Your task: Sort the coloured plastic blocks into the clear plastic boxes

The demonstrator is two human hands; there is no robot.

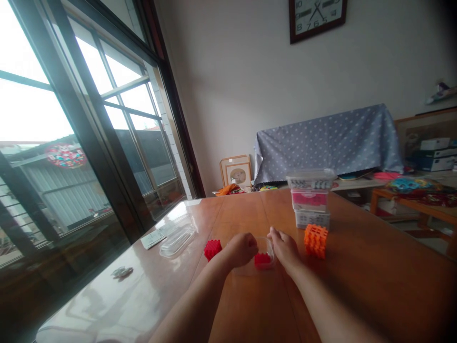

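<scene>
A small clear plastic box (pixel 267 244) sits on the wooden table (pixel 374 286) between my hands, with red pieces (pixel 263 259) inside it. My left hand (pixel 243 249) is curled against the box's left side. My right hand (pixel 284 248) grips its right side. A red block cluster (pixel 213 248) lies just left of my left hand. An orange block cube (pixel 316 239) stands just right of my right hand.
Behind the orange cube rises a stack of three clear boxes (pixel 310 197), the middle one pink. A clear lid (pixel 177 239) and a card (pixel 153 239) lie at the left near the window. A covered sofa (pixel 328 140) and a low table (pixel 417 195) stand beyond.
</scene>
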